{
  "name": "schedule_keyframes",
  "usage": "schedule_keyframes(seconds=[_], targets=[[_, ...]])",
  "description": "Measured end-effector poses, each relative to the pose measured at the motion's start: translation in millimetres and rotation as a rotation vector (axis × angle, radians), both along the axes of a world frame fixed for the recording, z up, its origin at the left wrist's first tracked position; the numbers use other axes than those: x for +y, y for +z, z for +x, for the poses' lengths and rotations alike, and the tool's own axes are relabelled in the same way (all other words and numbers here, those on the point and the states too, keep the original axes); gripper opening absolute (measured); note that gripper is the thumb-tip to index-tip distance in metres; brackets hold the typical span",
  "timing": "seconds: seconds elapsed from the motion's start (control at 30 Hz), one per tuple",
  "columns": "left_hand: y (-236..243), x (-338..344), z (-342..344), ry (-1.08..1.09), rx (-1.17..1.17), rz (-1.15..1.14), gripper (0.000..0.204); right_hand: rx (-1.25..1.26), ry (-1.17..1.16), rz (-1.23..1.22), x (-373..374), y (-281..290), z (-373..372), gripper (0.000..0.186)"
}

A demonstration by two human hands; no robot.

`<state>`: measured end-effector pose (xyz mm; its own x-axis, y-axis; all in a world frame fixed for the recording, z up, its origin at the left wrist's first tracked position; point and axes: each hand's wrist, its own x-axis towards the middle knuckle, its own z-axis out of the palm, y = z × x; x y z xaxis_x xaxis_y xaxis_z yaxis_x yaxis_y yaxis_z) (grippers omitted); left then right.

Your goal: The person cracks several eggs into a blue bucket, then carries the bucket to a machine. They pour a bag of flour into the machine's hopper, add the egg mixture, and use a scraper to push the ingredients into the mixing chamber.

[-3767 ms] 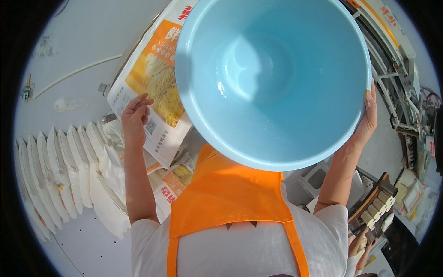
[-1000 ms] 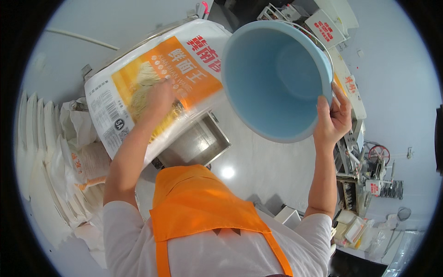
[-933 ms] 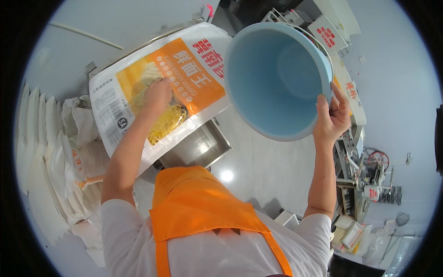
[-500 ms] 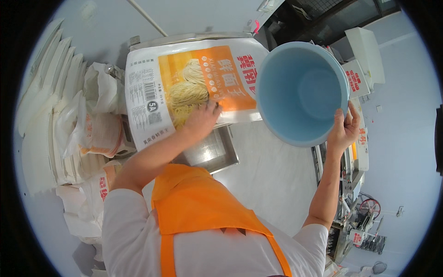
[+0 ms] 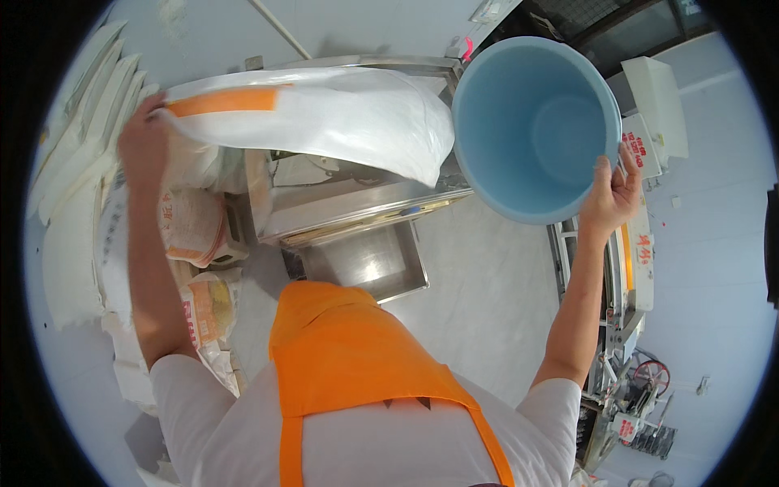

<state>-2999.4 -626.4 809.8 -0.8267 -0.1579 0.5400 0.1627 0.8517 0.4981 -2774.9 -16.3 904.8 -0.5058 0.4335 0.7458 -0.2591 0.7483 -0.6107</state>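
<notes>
At the upper left, my left hand is closed on the end of a large white sack with an orange band, which stretches sideways over a stainless steel trough. The part of the trough's inside below the sack shows. My right hand grips the rim of an empty light blue bucket, which is tipped so that its inside faces the camera, just right of the sack. An open steel tray sits below the trough.
Stacked white sacks line the left side, with a plastic jug and printed bags beside them. Along the right stands metal machinery with a red wheel. A pale pipe runs at the top.
My left hand has moved up and left with the printed sack's edge, turning it up off the trough, whose inside now shows. The bucket in my right hand has risen slightly.
</notes>
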Motion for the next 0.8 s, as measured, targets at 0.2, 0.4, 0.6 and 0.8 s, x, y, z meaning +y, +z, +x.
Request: schedule_keyframes(seconds=[0.2,0.4,0.6,0.8], targets=[[13.9,-172.1,24.0,0.379,0.096,-0.144,0.053,-0.184,0.005,0.244,-25.0,-41.0,-31.5,0.036],[-34.8,-226.8,31.2,0.435,0.147,-0.102,0.051,-0.223,0.004,0.431,-49.2,-65.3,-51.5,0.034],[-106.8,-159.2,-7.2,0.381,0.149,-0.133,0.051,-0.248,0.012,0.498,-72.4,-69.8,-55.1,0.036],[-184.7,-106.3,-58.6,0.213,0.125,-0.183,0.050,-0.243,-0.002,0.455,-95.7,-72.4,-56.5,0.036]])
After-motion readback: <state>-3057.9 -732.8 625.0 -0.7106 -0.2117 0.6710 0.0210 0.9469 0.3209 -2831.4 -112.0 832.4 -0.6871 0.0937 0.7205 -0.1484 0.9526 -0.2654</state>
